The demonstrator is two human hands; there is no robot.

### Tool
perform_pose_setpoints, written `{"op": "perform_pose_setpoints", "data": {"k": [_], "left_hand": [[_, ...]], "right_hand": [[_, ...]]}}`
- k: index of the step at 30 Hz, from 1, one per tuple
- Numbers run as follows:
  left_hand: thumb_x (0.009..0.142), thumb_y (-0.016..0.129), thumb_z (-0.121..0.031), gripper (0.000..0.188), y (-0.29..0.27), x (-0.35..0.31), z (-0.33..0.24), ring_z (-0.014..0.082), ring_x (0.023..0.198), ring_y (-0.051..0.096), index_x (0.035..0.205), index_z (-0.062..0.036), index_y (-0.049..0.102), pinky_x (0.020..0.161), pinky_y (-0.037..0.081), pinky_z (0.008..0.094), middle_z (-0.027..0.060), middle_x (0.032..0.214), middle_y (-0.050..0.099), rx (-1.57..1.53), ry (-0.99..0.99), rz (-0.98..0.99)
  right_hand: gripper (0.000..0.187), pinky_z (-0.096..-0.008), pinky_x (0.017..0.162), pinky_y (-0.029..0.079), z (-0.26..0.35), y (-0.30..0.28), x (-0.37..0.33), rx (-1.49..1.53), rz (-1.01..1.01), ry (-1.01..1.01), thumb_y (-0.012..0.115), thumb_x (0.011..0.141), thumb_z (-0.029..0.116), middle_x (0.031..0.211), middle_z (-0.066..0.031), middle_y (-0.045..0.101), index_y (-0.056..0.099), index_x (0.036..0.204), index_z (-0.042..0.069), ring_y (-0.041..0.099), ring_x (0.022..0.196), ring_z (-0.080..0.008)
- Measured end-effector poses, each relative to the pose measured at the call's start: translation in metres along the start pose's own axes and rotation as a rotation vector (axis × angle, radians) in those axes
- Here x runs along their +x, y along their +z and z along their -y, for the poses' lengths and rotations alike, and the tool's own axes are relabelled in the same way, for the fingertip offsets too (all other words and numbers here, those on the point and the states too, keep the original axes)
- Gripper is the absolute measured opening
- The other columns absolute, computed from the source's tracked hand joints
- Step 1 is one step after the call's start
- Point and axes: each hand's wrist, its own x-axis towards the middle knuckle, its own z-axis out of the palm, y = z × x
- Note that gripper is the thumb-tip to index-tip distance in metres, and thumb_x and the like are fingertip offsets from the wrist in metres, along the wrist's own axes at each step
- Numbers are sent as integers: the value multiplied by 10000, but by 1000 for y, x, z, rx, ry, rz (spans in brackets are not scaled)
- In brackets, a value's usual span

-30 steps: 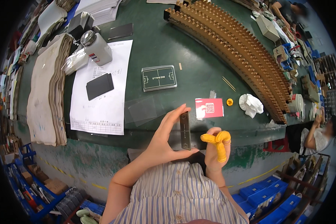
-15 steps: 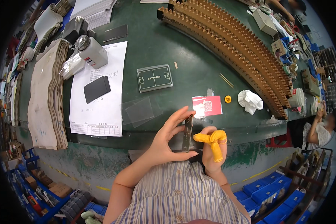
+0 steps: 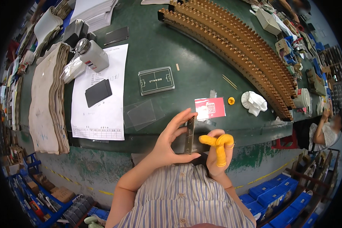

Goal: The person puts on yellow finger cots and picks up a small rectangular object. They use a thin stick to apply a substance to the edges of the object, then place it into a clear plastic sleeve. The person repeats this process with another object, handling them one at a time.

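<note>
My left hand (image 3: 171,142) holds a thin dark card (image 3: 190,136) on edge, thumb at its lower end and fingertips at its upper end. Just right of it is my right hand (image 3: 218,154), with yellow finger cots on some fingers. One covered finger points toward the card, apart from it; the other covered digits press together, and anything between them is hidden. Beyond the hands lie a pink-and-white card (image 3: 219,110) with a square code and a stack of dark cards (image 3: 155,81) with a pitch outline. Clear plastic sheets (image 3: 142,115) lie left of them.
A printed sheet (image 3: 116,72) carries black cards (image 3: 98,93) and a grey pump bottle (image 3: 98,59). Long notched brown racks (image 3: 231,49) curve along the far right. A yellow finger cot (image 3: 231,100), a white cloth (image 3: 254,103) and two thin sticks (image 3: 230,81) lie nearer.
My right hand has shifted slightly to the right, widening the gap to the dark card. The left hand keeps its hold with the card almost unmoved.
</note>
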Motion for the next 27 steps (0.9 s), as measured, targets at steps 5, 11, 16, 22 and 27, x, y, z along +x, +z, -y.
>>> {"op": "perform_pose_setpoints", "data": {"k": [5, 11, 16, 22, 27], "left_hand": [[601, 852, -58, 1063, 1, 2, 2, 292, 1332, 400, 1468, -9, 240, 1064, 395, 459, 175, 1427, 394, -43, 25, -8], [596, 850, -61, 1057, -1, 3, 3, 291, 1334, 396, 1464, -6, 249, 1067, 394, 464, 175, 1425, 393, -45, 17, 4], [599, 848, -55, 1049, -1, 1, 3, 291, 1340, 388, 1462, -2, 253, 1073, 388, 467, 176, 1423, 394, -40, 8, 0], [609, 850, -56, 1040, -2, 1, 3, 294, 1351, 376, 1460, 7, 256, 1077, 383, 466, 176, 1423, 393, -14, 11, 10], [618, 850, -60, 1028, -2, 1, 4, 293, 1354, 372, 1458, 9, 261, 1074, 383, 452, 176, 1424, 393, -2, 25, 19]], "right_hand": [[288, -379, 934, 405, -7, -8, 4, 227, -78, 101, 442, 1013, 231, 1148, -140, 528, 443, 1232, 44, 557, 1020, -246], [351, -369, 930, 405, -9, -13, 6, 379, -84, 244, 411, 1028, 280, 1186, -150, 586, 480, 1247, 14, 550, 1031, -239], [296, -354, 853, 411, -9, -4, 5, 45, -128, 105, 442, 1017, 269, 1094, -102, 583, 541, 1148, 23, 529, 951, -230], [182, -336, 832, 412, -1, -10, 6, -690, 88, -197, 573, 939, 206, 1030, -92, 522, 684, 992, 71, 490, 974, -218], [187, -338, 810, 386, -3, -9, 2, -810, 98, -231, 581, 926, 255, 1000, -83, 454, 687, 943, 101, 457, 961, -225]]}}
